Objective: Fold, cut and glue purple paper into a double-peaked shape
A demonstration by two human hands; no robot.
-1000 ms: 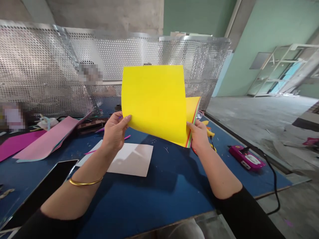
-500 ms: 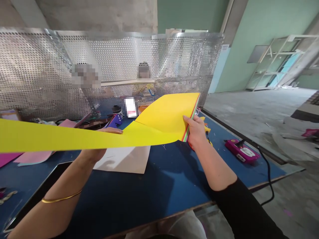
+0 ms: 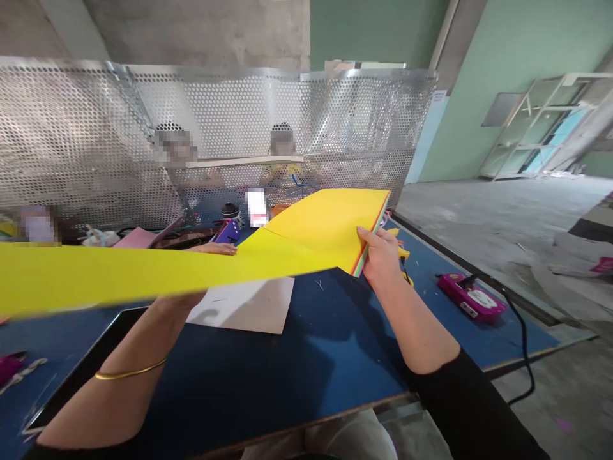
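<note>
A long, bright yellow sheet of paper (image 3: 119, 275) stretches from the left edge of the picture towards my right hand (image 3: 380, 255). That hand pinches the edge of a stack of coloured paper (image 3: 335, 217), thumb on its yellow top face; red and green edges show at the side. Behind the long sheet is my left hand (image 3: 219, 248), its fingers stretched out flat above the upper edge. The palm and thumb are hidden by the paper. Below lies a white sheet of paper (image 3: 249, 310) on the blue table (image 3: 287, 377).
A dark flat panel (image 3: 90, 358) lies under my left forearm. On the right, a magenta power strip (image 3: 472, 299) has a black cable hanging over the edge. A blurred-out phone-like object (image 3: 257, 207) stands before the perforated metal screen (image 3: 230, 108). People are partly visible behind it.
The left end of the long yellow sheet has dropped lower and covers the pink papers there. My view has shifted slightly left; the right hand keeps its grip on the stack.
</note>
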